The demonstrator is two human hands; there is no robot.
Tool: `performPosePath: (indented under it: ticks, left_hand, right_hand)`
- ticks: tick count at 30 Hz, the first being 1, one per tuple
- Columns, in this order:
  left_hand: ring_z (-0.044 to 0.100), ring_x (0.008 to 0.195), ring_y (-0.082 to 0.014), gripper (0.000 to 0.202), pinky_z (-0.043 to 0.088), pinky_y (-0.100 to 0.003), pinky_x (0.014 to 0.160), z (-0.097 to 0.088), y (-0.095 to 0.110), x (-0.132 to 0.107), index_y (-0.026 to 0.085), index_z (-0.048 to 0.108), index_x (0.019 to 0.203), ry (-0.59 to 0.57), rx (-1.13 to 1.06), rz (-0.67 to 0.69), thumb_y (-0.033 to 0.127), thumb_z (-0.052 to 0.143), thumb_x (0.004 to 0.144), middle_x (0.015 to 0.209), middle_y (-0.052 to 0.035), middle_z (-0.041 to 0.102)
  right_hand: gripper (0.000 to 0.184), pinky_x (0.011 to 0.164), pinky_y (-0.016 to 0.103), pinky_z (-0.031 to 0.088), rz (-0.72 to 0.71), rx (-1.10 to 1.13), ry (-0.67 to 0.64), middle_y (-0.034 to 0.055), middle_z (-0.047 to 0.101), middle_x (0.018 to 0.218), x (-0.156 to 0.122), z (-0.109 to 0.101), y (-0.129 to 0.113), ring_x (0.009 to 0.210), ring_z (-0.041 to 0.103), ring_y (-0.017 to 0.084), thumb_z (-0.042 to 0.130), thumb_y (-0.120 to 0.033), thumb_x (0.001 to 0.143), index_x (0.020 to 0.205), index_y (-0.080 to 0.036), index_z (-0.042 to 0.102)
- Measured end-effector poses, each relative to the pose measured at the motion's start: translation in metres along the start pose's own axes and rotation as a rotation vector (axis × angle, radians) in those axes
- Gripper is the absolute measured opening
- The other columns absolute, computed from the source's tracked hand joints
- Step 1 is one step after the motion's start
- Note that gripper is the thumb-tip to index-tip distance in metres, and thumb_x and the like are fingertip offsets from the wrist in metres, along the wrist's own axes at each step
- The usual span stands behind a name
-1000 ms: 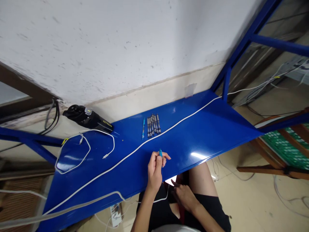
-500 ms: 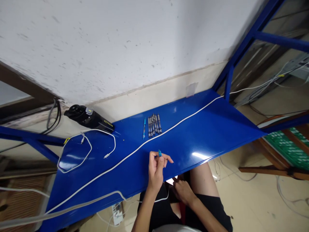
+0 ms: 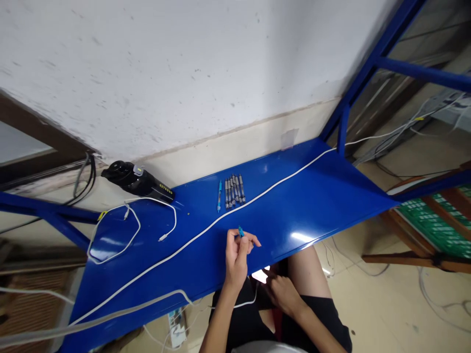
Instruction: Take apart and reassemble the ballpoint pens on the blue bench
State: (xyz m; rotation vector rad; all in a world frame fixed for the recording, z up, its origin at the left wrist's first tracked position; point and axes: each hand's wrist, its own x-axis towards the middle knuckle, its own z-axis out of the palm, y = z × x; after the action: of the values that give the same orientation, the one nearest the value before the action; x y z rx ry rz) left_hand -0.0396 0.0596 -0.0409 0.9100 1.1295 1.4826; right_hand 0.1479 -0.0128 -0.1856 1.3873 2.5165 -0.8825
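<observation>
My left hand [image 3: 236, 260] is raised over the front part of the blue table [image 3: 301, 196]. Its fingers close on a teal-blue pen [image 3: 241, 230], whose end sticks up between thumb and index finger; the rest is hidden in the hand. My right hand [image 3: 282, 291] is low at my lap, below the table's front edge. One finger reaches to the lit screen of a phone [image 3: 261, 275], partly covered by the table; the other fingers look curled. Beyond the left hand lie a row of several grey pens [image 3: 234, 190] and, to their left, a single blue pen [image 3: 220, 196].
A long white cable [image 3: 198, 234] crosses the table diagonally. At the left, a black bottle [image 3: 142, 182] leans near the wall beside a looped white charging cable [image 3: 139, 223]. A thicker pale cable [image 3: 121, 314] runs over the left front edge. Blue metal frames [image 3: 342, 122] flank the table.
The view has shifted slightly. My left hand keeps the pen in about the same pose. A little more of the phone's lit screen shows beside my right hand.
</observation>
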Motion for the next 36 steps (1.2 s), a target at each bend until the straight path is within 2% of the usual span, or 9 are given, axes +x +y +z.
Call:
performPosePath:
  ticks: [8, 13, 17, 20, 24, 26, 29, 34, 36]
  left_hand:
    - [0.050, 0.069, -0.0136, 0.046, 0.044, -0.030, 0.069, -0.003, 0.000, 0.003, 0.017, 0.070, 0.094, -0.019, 0.055, -0.004, 0.054, 0.052, 0.113, 0.087, -0.0074, 0.071]
    - [0.050, 0.068, -0.0130, 0.037, 0.045, -0.029, 0.069, -0.001, -0.001, 0.002, 0.018, 0.067, 0.115, -0.003, -0.016, 0.013, 0.053, 0.055, 0.112, 0.089, -0.0057, 0.072]
    - [0.051, 0.068, -0.0127, 0.033, 0.047, -0.029, 0.071, -0.001, -0.001, 0.002, 0.020, 0.061, 0.104, 0.014, -0.073, 0.019, 0.052, 0.056, 0.112, 0.089, -0.0054, 0.074]
    - [0.057, 0.076, -0.0140, 0.037, 0.049, -0.029, 0.075, -0.004, 0.001, 0.002, 0.017, 0.070, 0.098, 0.066, -0.093, -0.011, 0.053, 0.066, 0.106, 0.095, -0.0078, 0.073]
    - [0.066, 0.093, -0.0184, 0.041, 0.052, -0.029, 0.092, -0.001, 0.008, -0.004, 0.016, 0.081, 0.101, 0.226, -0.183, -0.076, 0.055, 0.086, 0.090, 0.092, -0.0071, 0.074]
    - [0.071, 0.099, -0.0216, 0.047, 0.051, -0.033, 0.097, 0.006, 0.012, -0.010, 0.016, 0.083, 0.106, 0.263, -0.241, -0.131, 0.057, 0.090, 0.085, 0.094, -0.0088, 0.077]
    - [0.074, 0.112, -0.0271, 0.053, 0.049, -0.037, 0.103, 0.019, 0.020, -0.017, 0.016, 0.082, 0.109, 0.266, -0.290, -0.204, 0.060, 0.092, 0.082, 0.108, -0.0144, 0.082]
    - [0.072, 0.121, -0.0298, 0.045, 0.045, -0.040, 0.108, 0.032, 0.029, -0.019, 0.017, 0.080, 0.102, 0.193, -0.309, -0.206, 0.058, 0.090, 0.085, 0.111, -0.0148, 0.083]
    - [0.073, 0.119, -0.0290, 0.041, 0.046, -0.039, 0.107, 0.032, 0.032, -0.018, 0.018, 0.081, 0.099, 0.160, -0.316, -0.191, 0.055, 0.089, 0.086, 0.109, -0.0131, 0.082]
  right_hand:
    - [0.029, 0.079, 0.033, 0.062, -0.007, -0.063, -0.033, 0.0185, 0.073, 0.145, 0.019, 0.017, -0.001, 0.094, 0.084, 0.029, 0.056, -0.028, 0.108, 0.108, -0.014, 0.082]
    - [0.030, 0.087, 0.034, 0.062, 0.007, -0.017, -0.004, 0.0188, 0.069, 0.151, 0.013, 0.008, 0.002, 0.104, 0.083, 0.029, 0.053, -0.024, 0.110, 0.125, -0.017, 0.078]
    - [0.030, 0.089, 0.031, 0.060, 0.011, 0.174, 0.092, 0.0143, 0.077, 0.138, -0.001, -0.021, -0.005, 0.108, 0.082, 0.027, 0.051, -0.026, 0.112, 0.127, -0.021, 0.077]
    - [0.033, 0.090, 0.029, 0.059, -0.030, 0.396, 0.318, 0.0096, 0.081, 0.113, -0.013, -0.051, -0.017, 0.104, 0.080, 0.024, 0.046, -0.037, 0.116, 0.114, -0.022, 0.076]
    - [0.028, 0.073, 0.029, 0.056, -0.090, 0.595, 0.640, 0.0051, 0.075, 0.087, -0.024, -0.088, -0.034, 0.075, 0.073, 0.020, 0.054, -0.042, 0.113, 0.099, -0.023, 0.068]
    - [0.020, 0.069, 0.029, 0.056, -0.095, 0.676, 0.677, 0.0048, 0.077, 0.091, -0.026, -0.104, -0.040, 0.074, 0.072, 0.020, 0.062, -0.042, 0.110, 0.115, -0.023, 0.066]
    - [0.037, 0.074, 0.031, 0.060, -0.129, 0.727, 0.656, 0.0072, 0.081, 0.106, -0.026, -0.125, -0.049, 0.081, 0.076, 0.022, 0.070, -0.043, 0.106, 0.136, -0.024, 0.063]
    - [0.022, 0.080, 0.034, 0.058, -0.176, 0.725, 0.744, 0.0076, 0.079, 0.101, -0.030, -0.149, -0.059, 0.086, 0.075, 0.024, 0.059, -0.039, 0.111, 0.120, -0.025, 0.074]
    - [0.024, 0.079, 0.034, 0.054, -0.179, 0.785, 0.699, 0.0069, 0.076, 0.098, -0.033, -0.157, -0.060, 0.085, 0.071, 0.023, 0.058, -0.041, 0.112, 0.115, -0.023, 0.074]
